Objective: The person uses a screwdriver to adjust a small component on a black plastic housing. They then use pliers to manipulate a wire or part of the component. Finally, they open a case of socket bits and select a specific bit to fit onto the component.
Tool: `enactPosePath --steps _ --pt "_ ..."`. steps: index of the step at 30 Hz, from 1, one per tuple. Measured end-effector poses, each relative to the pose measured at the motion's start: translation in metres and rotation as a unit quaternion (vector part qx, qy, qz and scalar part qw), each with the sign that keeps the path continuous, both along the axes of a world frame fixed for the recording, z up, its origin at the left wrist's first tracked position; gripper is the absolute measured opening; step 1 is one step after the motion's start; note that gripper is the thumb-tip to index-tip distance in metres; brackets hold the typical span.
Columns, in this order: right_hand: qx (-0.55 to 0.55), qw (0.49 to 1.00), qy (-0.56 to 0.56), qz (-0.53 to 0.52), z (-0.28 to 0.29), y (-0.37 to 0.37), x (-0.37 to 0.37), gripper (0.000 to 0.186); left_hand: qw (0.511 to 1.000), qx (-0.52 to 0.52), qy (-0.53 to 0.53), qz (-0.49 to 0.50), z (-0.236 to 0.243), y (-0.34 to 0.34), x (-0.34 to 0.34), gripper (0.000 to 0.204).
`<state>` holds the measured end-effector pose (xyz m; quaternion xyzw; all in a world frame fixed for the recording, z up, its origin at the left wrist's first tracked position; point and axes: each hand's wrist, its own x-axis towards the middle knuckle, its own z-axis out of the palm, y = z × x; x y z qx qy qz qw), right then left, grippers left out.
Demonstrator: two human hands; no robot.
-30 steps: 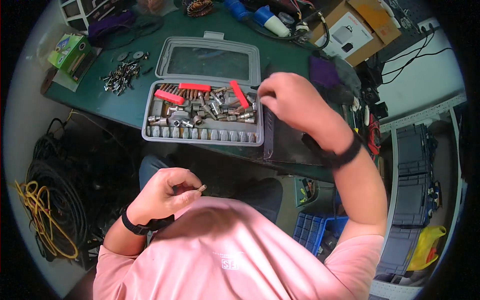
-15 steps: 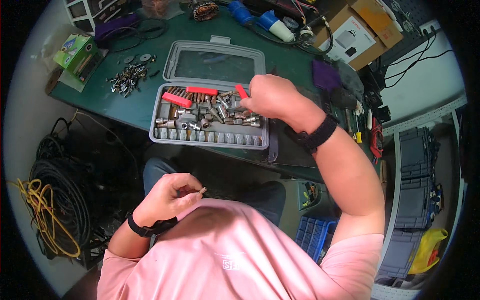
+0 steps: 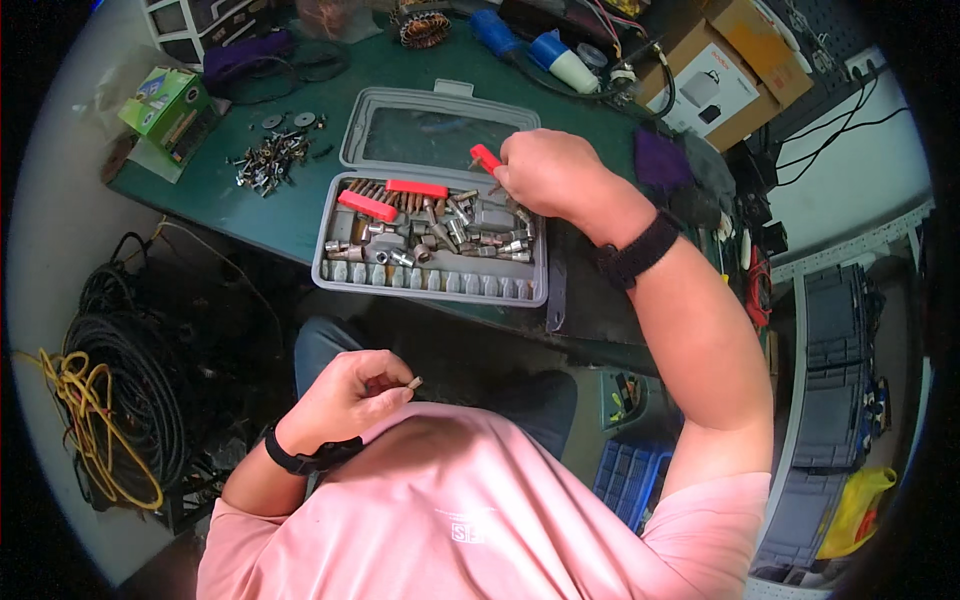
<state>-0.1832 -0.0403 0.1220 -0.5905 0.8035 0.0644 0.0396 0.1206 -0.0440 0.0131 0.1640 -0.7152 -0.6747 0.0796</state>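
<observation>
My right hand (image 3: 553,175) is closed on a red bit holder (image 3: 484,157), raised over the hinge side of an open grey socket case (image 3: 335,282). Small metal bits seem to stick out under that holder. Two more red bit holders, one on the left (image 3: 368,206) and one at the back (image 3: 417,188), lie in the case beside a row of brownish bits. Loose silver sockets (image 3: 456,230) are jumbled in the middle. Low in front of my body, my left hand (image 3: 350,392) pinches a short metal bit (image 3: 415,383) between thumb and fingers.
Screws and bolts (image 3: 272,163) lie heaped left of the case, near a green box (image 3: 168,118). Blue plugs (image 3: 550,55) with cables and a cardboard box (image 3: 745,75) stand at the back. Coiled black hose (image 3: 125,380) sits at lower left; a blue crate (image 3: 625,480) is below right.
The red bit holder in my right hand has risen away from the case's contents toward the lid. My left hand keeps its pinch on the bit. The whole view has shifted slightly.
</observation>
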Motion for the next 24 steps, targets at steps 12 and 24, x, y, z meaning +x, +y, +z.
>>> enactPosePath --steps 12,24 --pt "-0.033 0.993 0.08 0.078 -0.019 -0.039 -0.017 0.02 0.999 0.02 -0.03 0.028 -0.007 -0.003 0.014 0.008" --pt "0.025 0.987 -0.02 0.159 -0.012 -0.051 0.086 0.03 0.999 0.045 -0.009 0.023 -0.011 -0.011 0.013 0.008"
